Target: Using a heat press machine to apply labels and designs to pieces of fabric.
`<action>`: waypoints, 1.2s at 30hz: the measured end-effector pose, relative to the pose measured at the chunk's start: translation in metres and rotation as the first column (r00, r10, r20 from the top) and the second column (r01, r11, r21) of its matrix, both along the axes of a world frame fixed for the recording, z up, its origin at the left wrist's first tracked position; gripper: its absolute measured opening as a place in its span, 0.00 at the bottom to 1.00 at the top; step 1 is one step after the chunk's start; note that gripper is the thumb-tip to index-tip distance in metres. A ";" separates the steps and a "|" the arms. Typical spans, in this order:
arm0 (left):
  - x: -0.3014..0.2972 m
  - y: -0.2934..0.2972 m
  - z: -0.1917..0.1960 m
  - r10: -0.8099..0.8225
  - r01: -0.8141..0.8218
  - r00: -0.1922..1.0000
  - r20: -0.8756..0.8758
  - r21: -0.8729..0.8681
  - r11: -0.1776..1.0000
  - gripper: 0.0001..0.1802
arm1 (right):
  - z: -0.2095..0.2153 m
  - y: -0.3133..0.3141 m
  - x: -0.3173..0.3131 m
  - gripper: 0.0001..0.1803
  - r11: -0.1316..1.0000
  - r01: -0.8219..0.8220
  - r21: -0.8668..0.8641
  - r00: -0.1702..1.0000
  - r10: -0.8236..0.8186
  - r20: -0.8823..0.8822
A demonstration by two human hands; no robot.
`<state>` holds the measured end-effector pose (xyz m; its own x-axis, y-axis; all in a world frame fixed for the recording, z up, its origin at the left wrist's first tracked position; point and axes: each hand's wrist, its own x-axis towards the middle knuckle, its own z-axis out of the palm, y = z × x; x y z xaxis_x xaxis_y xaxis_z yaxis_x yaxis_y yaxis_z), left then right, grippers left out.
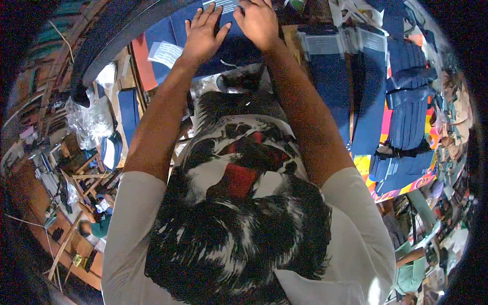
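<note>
Both arms reach forward to a dark navy panel (175, 28) at the top of the view. My left hand (204, 34) lies on it palm down, with its fingers spread. Just to the right, my right hand (257, 23) has bent fingers at the end of a white printed label (226, 6); the upper edge cuts off part of this hand, and what its fingertips hold is hidden. A second white printed label (165, 54) lies at a slant on the panel's left part, beside my left wrist. Along the panel's left side shows a salmon-red strip (144, 68).
At right, navy pieces (328, 86) with printed labels and a bundled navy stack (409, 119) lie on a colourful cover (406, 190). A thick black curved bar (109, 46) arcs across the upper left, above clear plastic (89, 122). People (99, 227) sit low on both sides.
</note>
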<state>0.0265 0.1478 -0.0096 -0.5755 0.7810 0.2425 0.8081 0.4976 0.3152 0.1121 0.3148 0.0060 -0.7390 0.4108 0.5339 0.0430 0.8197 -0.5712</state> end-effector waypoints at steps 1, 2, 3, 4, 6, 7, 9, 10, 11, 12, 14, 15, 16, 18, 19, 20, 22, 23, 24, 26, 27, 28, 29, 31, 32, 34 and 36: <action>-0.001 0.000 -0.001 0.009 -0.009 1.000 -0.008 -0.001 1.000 0.33 | 0.000 0.000 0.000 0.11 1.000 -0.004 -0.005 1.000 0.003 -0.014; -0.001 0.000 -0.002 0.005 -0.005 1.000 -0.008 0.000 1.000 0.33 | -0.002 0.001 0.000 0.11 1.000 0.001 -0.004 1.000 -0.001 -0.014; -0.001 0.001 -0.002 0.001 -0.001 1.000 -0.007 -0.003 1.000 0.33 | -0.003 0.004 0.000 0.11 0.999 -0.018 0.035 1.000 0.018 -0.009; -0.001 0.002 -0.003 -0.002 0.002 1.000 -0.006 -0.006 1.000 0.33 | -0.005 0.006 0.000 0.11 0.997 -0.037 0.075 0.999 0.037 -0.003; -0.002 0.000 -0.004 0.001 -0.001 1.000 -0.006 -0.001 1.000 0.33 | -0.002 0.003 0.000 0.11 0.998 -0.032 0.057 0.999 0.032 -0.001; -0.002 0.000 -0.004 0.004 -0.004 1.000 -0.006 0.003 1.000 0.33 | -0.001 0.002 0.000 0.11 0.999 -0.026 0.041 1.000 0.026 0.002; 0.001 0.000 -0.002 0.011 -0.011 1.000 0.005 0.017 1.000 0.33 | 0.003 0.002 0.002 0.11 1.000 -0.019 0.015 1.000 0.019 0.025; 0.002 0.000 -0.001 0.018 -0.019 1.000 0.016 0.030 0.999 0.34 | 0.005 0.001 0.002 0.11 1.000 -0.011 -0.012 0.999 0.011 0.046; 0.002 0.001 -0.001 0.020 -0.020 1.000 0.014 0.030 0.999 0.34 | 0.004 0.001 0.001 0.11 1.000 -0.013 -0.011 0.999 0.013 0.045; 0.002 0.001 0.000 0.017 -0.018 1.000 0.015 0.028 0.999 0.34 | 0.002 0.002 0.000 0.11 1.000 -0.004 0.020 1.000 0.004 0.007; 0.003 0.001 0.002 0.019 -0.020 1.000 0.016 0.025 0.999 0.35 | 0.002 0.001 -0.001 0.12 0.999 0.000 0.049 1.000 0.001 -0.031; 0.004 0.001 0.003 0.032 -0.032 0.999 -0.003 0.074 0.997 0.32 | 0.003 0.000 -0.001 0.12 1.000 -0.005 0.024 1.000 0.005 0.005; 0.005 0.001 0.005 0.046 -0.043 0.999 -0.021 0.124 0.991 0.30 | 0.004 -0.002 -0.001 0.12 1.000 -0.010 -0.001 0.999 0.010 0.041; 0.017 0.016 0.033 0.048 -0.049 0.998 0.028 0.037 0.998 0.28 | 0.003 0.003 0.005 0.12 1.000 0.008 -0.006 0.998 -0.007 0.056; 0.020 0.019 0.045 0.071 -0.067 0.995 0.065 -0.054 0.996 0.27 | 0.004 0.003 0.006 0.12 1.000 0.008 -0.016 0.998 -0.007 0.061; 0.018 0.020 0.046 0.077 -0.074 0.995 0.064 -0.055 0.996 0.27 | 0.004 0.002 0.005 0.12 1.000 0.001 -0.016 0.998 0.000 0.059; 0.010 0.025 0.043 0.166 -0.167 0.980 0.108 0.005 0.986 0.21 | 0.003 0.000 0.003 0.12 1.000 -0.001 -0.011 0.999 0.001 0.035; 0.007 0.031 0.038 0.202 -0.204 0.979 0.035 0.086 0.975 0.18 | 0.001 0.001 0.001 0.12 1.000 -0.006 -0.010 0.999 0.007 0.036; 0.003 0.035 0.035 0.207 -0.209 0.978 0.038 0.087 0.974 0.18 | -0.002 0.002 0.000 0.12 1.000 -0.012 0.005 1.000 0.012 0.019; -0.007 0.038 0.029 0.287 -0.288 0.958 0.023 0.054 0.956 0.18 | 0.002 0.002 -0.001 0.12 0.999 -0.024 0.026 1.000 0.024 -0.001; -0.016 0.038 0.030 0.253 -0.266 0.954 0.158 0.068 0.962 0.19 | 0.009 0.000 0.001 0.13 0.997 -0.038 -0.063 0.999 0.035 -0.039; -0.019 0.030 0.029 0.258 -0.272 0.953 0.156 0.074 0.959 0.19 | 0.016 -0.001 0.002 0.13 0.987 -0.054 -0.150 0.996 0.043 -0.079; -0.011 0.039 0.035 0.152 -0.264 0.901 0.407 0.236 0.935 0.20 | 0.016 0.012 0.011 0.13 0.991 -0.022 -0.131 0.998 0.014 -0.062; -0.007 0.036 0.044 0.046 -0.323 0.797 0.602 0.362 0.874 0.21 | 0.012 0.012 0.014 0.13 0.983 -0.061 -0.173 0.994 0.043 -0.105; -0.002 0.045 0.046 0.276 -0.384 0.858 0.432 0.185 0.905 0.24 | 0.013 0.013 0.018 0.14 0.982 -0.058 -0.180 0.998 0.050 -0.049; -0.010 0.040 0.041 0.375 -0.387 0.910 0.179 0.036 0.921 0.23 | 0.006 0.010 0.019 0.12 0.994 -0.028 -0.107 0.993 0.015 -0.116; -0.032 -0.003 0.020 0.229 -0.239 0.971 0.076 0.190 0.952 0.19 | 0.002 0.005 0.021 0.11 0.985 -0.081 -0.153 0.992 0.065 -0.106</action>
